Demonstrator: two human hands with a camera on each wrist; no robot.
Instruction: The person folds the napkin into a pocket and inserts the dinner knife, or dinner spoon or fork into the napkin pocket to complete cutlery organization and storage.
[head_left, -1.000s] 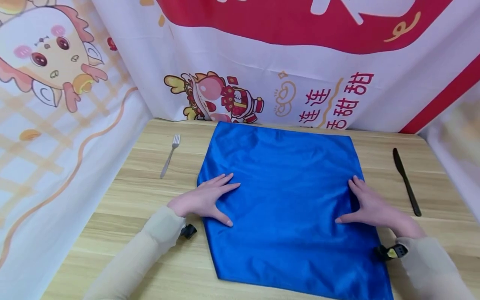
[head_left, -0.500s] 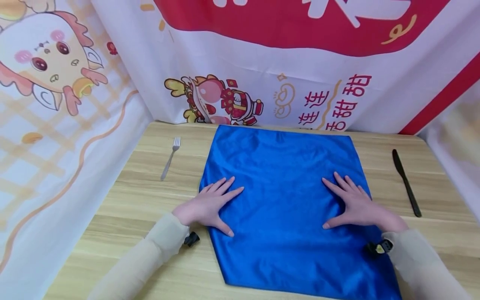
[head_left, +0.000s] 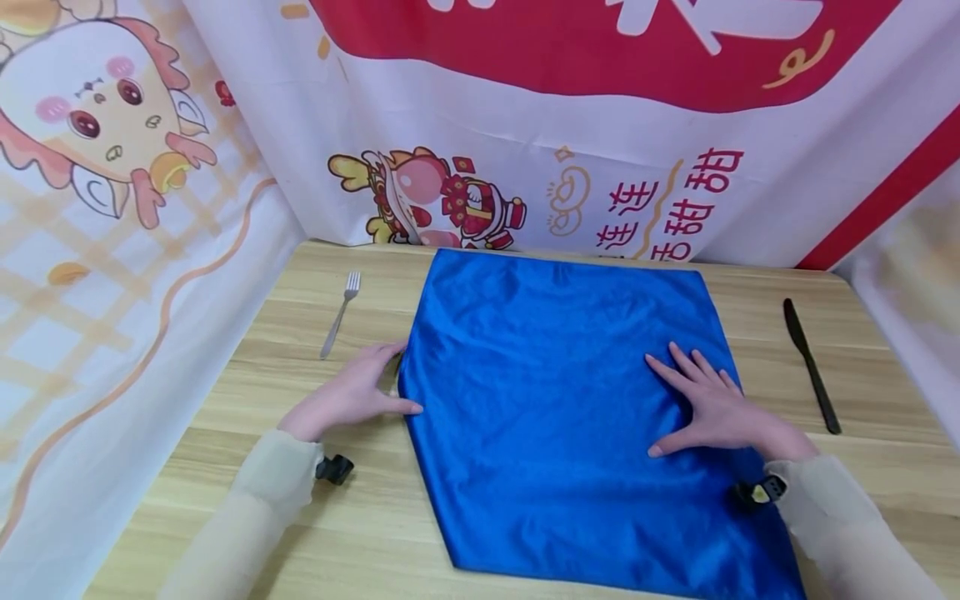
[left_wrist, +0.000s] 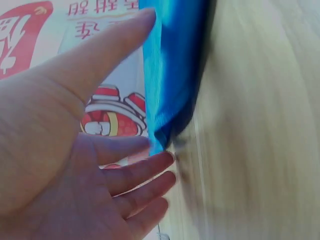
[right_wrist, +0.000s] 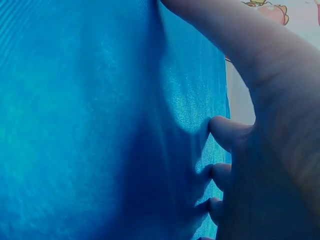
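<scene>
A shiny blue cloth point(head_left: 555, 417) lies spread on the wooden table, lightly wrinkled, its left side bulging to a blunt corner. At that corner is my left hand point(head_left: 348, 396), thumb over the edge and the other fingers beside it. The left wrist view shows this hand point(left_wrist: 65, 145) with thumb and fingers apart on either side of the cloth's folded edge point(left_wrist: 172, 75). My right hand point(head_left: 716, 412) rests on the right part of the cloth with spread fingers. In the right wrist view, its fingertips point(right_wrist: 220, 127) touch the blue surface.
A metal fork point(head_left: 342, 312) lies left of the cloth. On the right lies a black knife point(head_left: 812, 365). Printed white curtains point(head_left: 480, 108) hang along the back and left of the wooden table point(head_left: 375, 517).
My left hand has drawn back leftward from on top of the cloth to its left edge. My right hand first shifted inward over the cloth, then stayed put.
</scene>
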